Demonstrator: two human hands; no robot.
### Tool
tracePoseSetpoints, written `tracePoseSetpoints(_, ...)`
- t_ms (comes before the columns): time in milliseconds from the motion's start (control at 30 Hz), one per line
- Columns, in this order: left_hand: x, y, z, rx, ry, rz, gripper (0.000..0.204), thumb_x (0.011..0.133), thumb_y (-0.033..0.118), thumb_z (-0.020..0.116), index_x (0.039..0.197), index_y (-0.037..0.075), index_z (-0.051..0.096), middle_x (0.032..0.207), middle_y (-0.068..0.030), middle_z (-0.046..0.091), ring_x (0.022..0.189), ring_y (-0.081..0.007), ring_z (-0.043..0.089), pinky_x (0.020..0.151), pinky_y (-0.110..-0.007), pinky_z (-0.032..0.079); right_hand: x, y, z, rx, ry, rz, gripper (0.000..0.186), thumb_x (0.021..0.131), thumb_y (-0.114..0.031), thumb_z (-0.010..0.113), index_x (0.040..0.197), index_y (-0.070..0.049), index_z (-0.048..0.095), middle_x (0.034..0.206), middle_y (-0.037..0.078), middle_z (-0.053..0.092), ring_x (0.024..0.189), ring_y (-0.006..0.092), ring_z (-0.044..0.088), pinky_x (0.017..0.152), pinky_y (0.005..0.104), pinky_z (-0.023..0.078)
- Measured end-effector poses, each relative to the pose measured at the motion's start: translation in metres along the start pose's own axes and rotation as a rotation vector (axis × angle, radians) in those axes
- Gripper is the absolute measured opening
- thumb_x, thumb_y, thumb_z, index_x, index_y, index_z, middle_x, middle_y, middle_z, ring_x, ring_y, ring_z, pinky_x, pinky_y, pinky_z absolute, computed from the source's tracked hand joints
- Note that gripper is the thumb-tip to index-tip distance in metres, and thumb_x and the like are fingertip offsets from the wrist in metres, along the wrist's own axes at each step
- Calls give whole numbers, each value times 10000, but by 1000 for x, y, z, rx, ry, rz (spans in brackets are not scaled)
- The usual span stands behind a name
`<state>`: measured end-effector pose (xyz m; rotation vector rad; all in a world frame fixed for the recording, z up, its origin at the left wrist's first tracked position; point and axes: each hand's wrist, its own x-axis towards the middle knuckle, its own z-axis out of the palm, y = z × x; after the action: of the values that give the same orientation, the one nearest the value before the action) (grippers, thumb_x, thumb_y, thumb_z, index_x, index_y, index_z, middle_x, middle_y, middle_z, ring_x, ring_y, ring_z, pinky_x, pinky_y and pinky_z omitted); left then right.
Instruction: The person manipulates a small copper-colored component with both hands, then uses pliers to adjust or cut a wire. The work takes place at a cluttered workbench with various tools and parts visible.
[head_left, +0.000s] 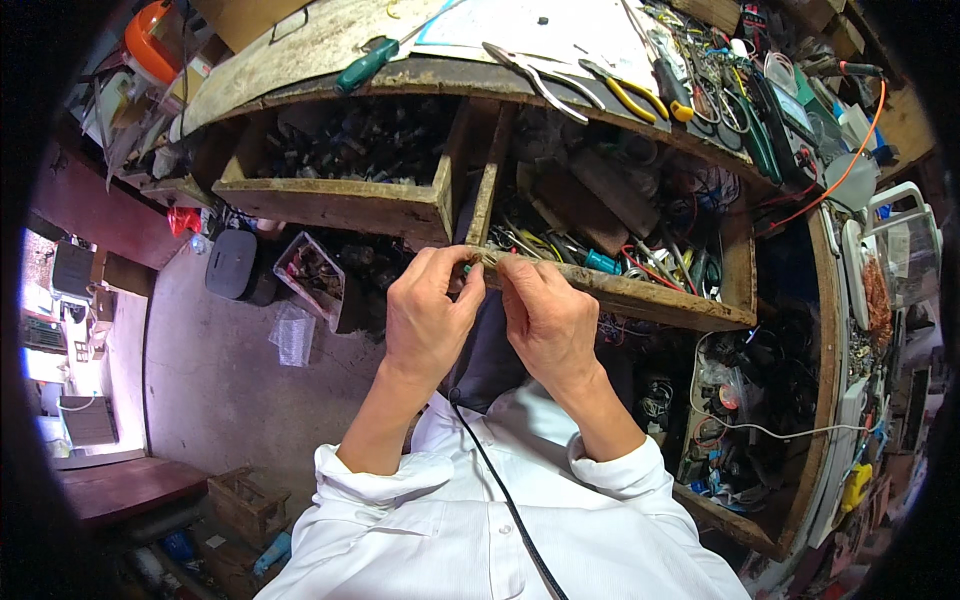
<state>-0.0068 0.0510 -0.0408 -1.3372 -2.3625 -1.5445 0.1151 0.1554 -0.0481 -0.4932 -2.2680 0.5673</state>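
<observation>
My left hand (pixel 430 312) and my right hand (pixel 552 322) meet at the corner of an open wooden drawer (pixel 650 294), fingertips almost touching. Each is closed in a pinch. Between them is a small, thin, brownish piece with a speck of green by the left fingers; its kind is too small to make out, and the fingers hide most of it. Behind my right hand, the drawer holds a jumble of hand tools, wires and a turquoise cylinder (pixel 602 262).
On the worn bench top (pixel 300 62) lie a green-handled screwdriver (pixel 368 66), grey-handled pliers (pixel 540 80) and yellow-handled pliers (pixel 635 95). A second drawer (pixel 330 204) of dark small parts juts out at left. Below stand a bin of scraps (pixel 335 290) and a dark container (pixel 232 265).
</observation>
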Motion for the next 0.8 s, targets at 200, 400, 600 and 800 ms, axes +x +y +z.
tracePoseSetpoints(200,7,5,-7,-36,-56,-29,180,857,28,759,1029,-5,715,895,-166,685,714,-313,688,648,-391,555,2,-1,0,-57,-25,-24,342,835,-57,735,1164,-138,692,836,103,637,644,329,690,533,429,540)
tracePoseSetpoints(400,12,1,-8,21,-64,15,142,847,39,764,978,-1,727,878,-150,691,698,-280,696,614,-375,545,8,-9,-6,-154,-55,-56,307,826,-38,744,1115,-139,713,788,83,627,622,295,675,523,403,517)
tracePoseSetpoints(600,12,0,-6,-34,-53,2,143,841,41,771,971,2,727,852,-130,676,635,-258,669,585,-362,537,10,-5,-6,-174,-81,-100,296,826,-81,747,1113,-144,709,782,72,619,610,279,672,511,398,514)
tracePoseSetpoints(800,12,-1,-7,-20,-66,-8,130,835,36,779,948,10,720,843,-112,661,626,-226,659,580,-350,530,13,-8,-8,-165,-96,-113,245,823,-59,742,1053,-131,700,770,68,631,615,284,667,519,398,514)
